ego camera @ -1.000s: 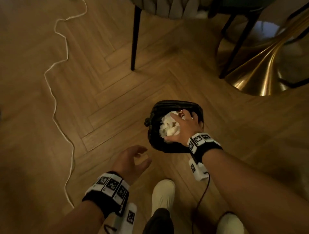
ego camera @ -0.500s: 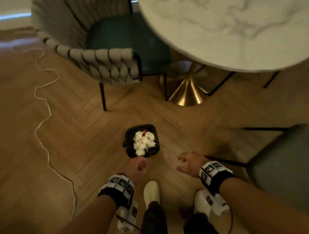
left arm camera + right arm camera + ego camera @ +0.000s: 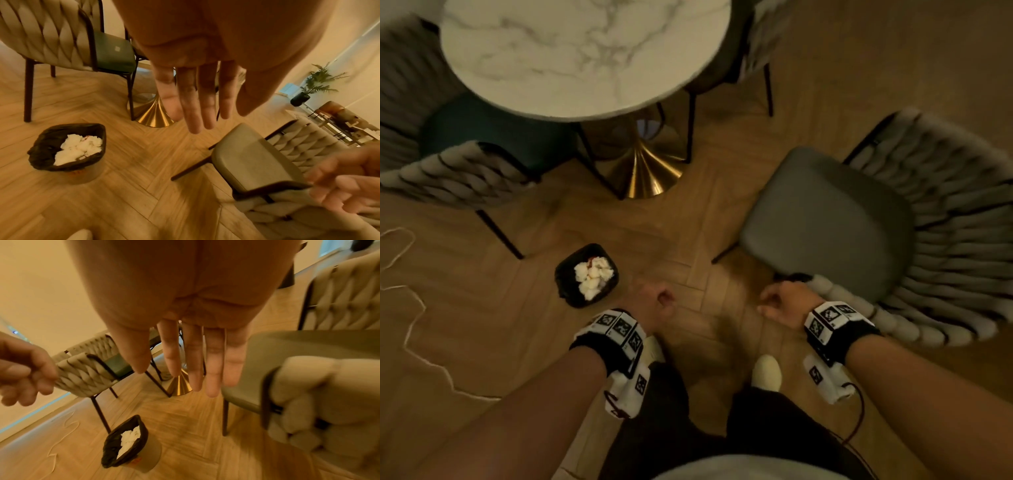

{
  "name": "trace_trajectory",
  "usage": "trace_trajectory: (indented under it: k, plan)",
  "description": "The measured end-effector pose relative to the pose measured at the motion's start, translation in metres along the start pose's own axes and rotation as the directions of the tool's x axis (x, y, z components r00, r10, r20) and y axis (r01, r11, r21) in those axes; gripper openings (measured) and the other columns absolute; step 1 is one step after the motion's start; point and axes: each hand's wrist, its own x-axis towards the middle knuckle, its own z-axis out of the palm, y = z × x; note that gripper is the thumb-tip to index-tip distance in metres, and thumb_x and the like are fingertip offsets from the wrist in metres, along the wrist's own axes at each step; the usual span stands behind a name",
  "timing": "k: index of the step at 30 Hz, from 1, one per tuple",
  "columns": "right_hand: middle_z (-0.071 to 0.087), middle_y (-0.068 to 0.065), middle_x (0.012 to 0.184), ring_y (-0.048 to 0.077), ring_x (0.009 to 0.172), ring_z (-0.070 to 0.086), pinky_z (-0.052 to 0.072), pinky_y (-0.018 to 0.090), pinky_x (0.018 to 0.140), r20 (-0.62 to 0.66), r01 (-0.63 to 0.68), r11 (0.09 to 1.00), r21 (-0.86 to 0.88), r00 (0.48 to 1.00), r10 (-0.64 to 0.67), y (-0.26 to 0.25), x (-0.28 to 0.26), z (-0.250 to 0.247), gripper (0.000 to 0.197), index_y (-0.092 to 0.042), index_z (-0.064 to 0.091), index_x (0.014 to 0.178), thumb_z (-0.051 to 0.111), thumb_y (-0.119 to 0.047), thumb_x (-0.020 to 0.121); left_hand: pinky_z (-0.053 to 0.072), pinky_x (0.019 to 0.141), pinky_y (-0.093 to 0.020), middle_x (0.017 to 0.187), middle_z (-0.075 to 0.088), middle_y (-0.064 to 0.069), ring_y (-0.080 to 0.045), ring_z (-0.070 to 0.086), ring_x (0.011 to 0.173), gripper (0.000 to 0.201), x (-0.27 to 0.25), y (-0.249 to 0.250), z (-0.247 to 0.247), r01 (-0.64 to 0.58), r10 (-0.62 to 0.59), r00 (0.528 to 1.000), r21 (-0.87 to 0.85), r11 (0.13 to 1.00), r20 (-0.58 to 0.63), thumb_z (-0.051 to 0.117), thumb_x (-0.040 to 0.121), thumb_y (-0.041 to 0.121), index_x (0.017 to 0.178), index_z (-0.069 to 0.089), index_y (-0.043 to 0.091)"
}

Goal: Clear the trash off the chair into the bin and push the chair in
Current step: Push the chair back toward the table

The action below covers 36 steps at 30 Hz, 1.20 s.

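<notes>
Your trash is in: the crumpled white tissues (image 3: 593,277) sit piled in the black-lined bin (image 3: 566,284) on the herringbone floor (image 3: 482,325), and the grey seat of the pulled-out chair (image 3: 825,222) looks bare, standing well apart from the round marble table (image 3: 585,54) and turned at an angle to it. Both your hands hang over the floor holding nothing. The wrist views show your left hand (image 3: 655,301) with fingers straight and close together, and your right hand (image 3: 782,303) with fingers relaxed and slightly spread, just beside the near end of the chair's woven backrest (image 3: 962,240) but, as far as can be told, not touching it. What is left is the push, I judge, and that is where things may go wrong. The chair is skewed, so a shove on one end of the backrest would likely swing it rather than slide it in; take hold with both hands and square it first. Its thin black legs could catch on the gold trumpet base (image 3: 647,174) of the table or on the legs of the green-seated chair (image 3: 493,133) tucked under the table's left edge. The bin stands near your left foot, so a careless step forward could tip it and spill the tissues. A white cord (image 3: 410,308) trails over the floor at your left, clear of the chair's path.
</notes>
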Motion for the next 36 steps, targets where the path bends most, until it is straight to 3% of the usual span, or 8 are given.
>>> trace_trajectory:
  k: [3, 7, 9, 13, 21, 26, 31, 36]
  plan:
    - [0.07, 0.005, 0.104, 0.022, 0.097, 0.064, 0.051, 0.033, 0.087, -0.044, -0.001, 0.999, 0.033, 0.999, 0.003, 0.061, -0.037, -0.009, 0.034, -0.02, 0.065, 0.113, 0.061, -0.041, 0.087, 0.039, 0.063, -0.011, 0.091, 0.062, 0.002, -0.012, 0.057, 0.086, 0.013, -0.008, 0.05, 0.042, -0.006, 0.006, 1.0, 0.002, 1.0, 0.016, 0.061, 0.088, 0.018, 0.1, 0.066, 0.015]
    - [0.07, 0.003, 0.102, 0.021, 0.093, 0.063, 0.052, 0.034, 0.084, -0.075, -0.045, 0.998, 0.037, 0.996, 0.048, 0.122, -0.075, -0.022, 0.034, -0.022, 0.064, 0.111, 0.06, -0.045, 0.086, 0.038, 0.054, -0.005, 0.083, 0.058, 0.006, -0.004, 0.054, 0.073, 0.01, -0.01, 0.107, 0.082, -0.048, 0.048, 0.998, -0.001, 0.999, 0.044, 0.06, 0.09, 0.018, 0.098, 0.064, 0.015]
    - [0.07, 0.002, 0.103, 0.021, 0.093, 0.064, 0.053, 0.036, 0.085, -0.098, -0.07, 0.996, 0.049, 0.992, 0.074, 0.143, -0.089, -0.028, 0.035, -0.023, 0.063, 0.112, 0.06, -0.046, 0.086, 0.044, 0.063, -0.009, 0.083, 0.059, 0.005, -0.009, 0.058, 0.077, 0.005, -0.007, 0.13, 0.101, -0.076, 0.078, 0.995, -0.018, 0.997, 0.07, 0.061, 0.089, 0.018, 0.092, 0.062, 0.021]
    - [0.071, 0.002, 0.102, 0.021, 0.092, 0.066, 0.055, 0.038, 0.084, -0.143, -0.147, 0.987, 0.06, 0.978, 0.154, 0.18, -0.107, -0.025, 0.036, -0.026, 0.063, 0.113, 0.062, -0.046, 0.084, 0.054, 0.08, -0.035, 0.091, 0.066, 0.001, -0.017, 0.063, 0.085, 0.006, 0.005, 0.165, 0.138, -0.144, 0.144, 0.982, -0.007, 0.99, 0.122, 0.062, 0.086, 0.022, 0.085, 0.062, 0.028]
    - [0.07, 0.002, 0.101, 0.02, 0.091, 0.064, 0.054, 0.039, 0.084, -0.14, -0.211, 0.976, 0.049, 0.966, 0.216, 0.247, -0.137, -0.033, 0.034, -0.025, 0.062, 0.113, 0.062, -0.043, 0.084, 0.055, 0.078, -0.032, 0.076, 0.063, 0.014, -0.01, 0.063, 0.08, 0.007, 0.013, 0.226, 0.202, -0.21, 0.223, 0.966, -0.102, 0.972, 0.134, 0.062, 0.081, 0.025, 0.081, 0.063, 0.032]
    - [0.07, 0.004, 0.104, 0.02, 0.092, 0.062, 0.053, 0.036, 0.081, -0.128, -0.163, 0.986, -0.022, 0.979, 0.158, 0.321, -0.128, -0.064, 0.037, -0.023, 0.061, 0.117, 0.058, -0.045, 0.087, 0.053, 0.075, -0.026, 0.082, 0.069, 0.003, -0.014, 0.064, 0.079, 0.003, 0.034, 0.28, 0.247, -0.209, 0.214, 0.976, -0.095, 0.973, 0.046, 0.064, 0.081, 0.022, 0.082, 0.067, 0.023]
    - [0.067, 0.005, 0.113, 0.024, 0.103, 0.061, 0.051, 0.037, 0.087, -0.065, -0.029, 0.978, -0.205, 0.998, 0.016, 0.416, -0.106, -0.122, 0.044, -0.023, 0.055, 0.126, 0.054, -0.048, 0.089, 0.056, 0.077, -0.032, 0.08, 0.07, 0.002, -0.015, 0.065, 0.078, 0.008, 0.062, 0.359, 0.324, -0.109, 0.105, 0.994, -0.101, 0.989, -0.042, 0.065, 0.079, 0.025, 0.075, 0.06, 0.031]
    - [0.054, 0.008, 0.135, 0.028, 0.122, 0.05, 0.045, 0.042, 0.102, 0.055, 0.17, 0.82, -0.547, 0.984, -0.168, 0.501, -0.085, -0.179, 0.059, -0.025, 0.05, 0.132, 0.052, -0.059, 0.084, 0.049, 0.091, -0.038, 0.113, 0.059, -0.001, -0.021, 0.056, 0.102, 0.027, 0.077, 0.444, 0.409, 0.038, -0.041, 0.999, -0.113, 0.993, -0.027, 0.06, 0.083, 0.042, 0.106, 0.056, 0.027]
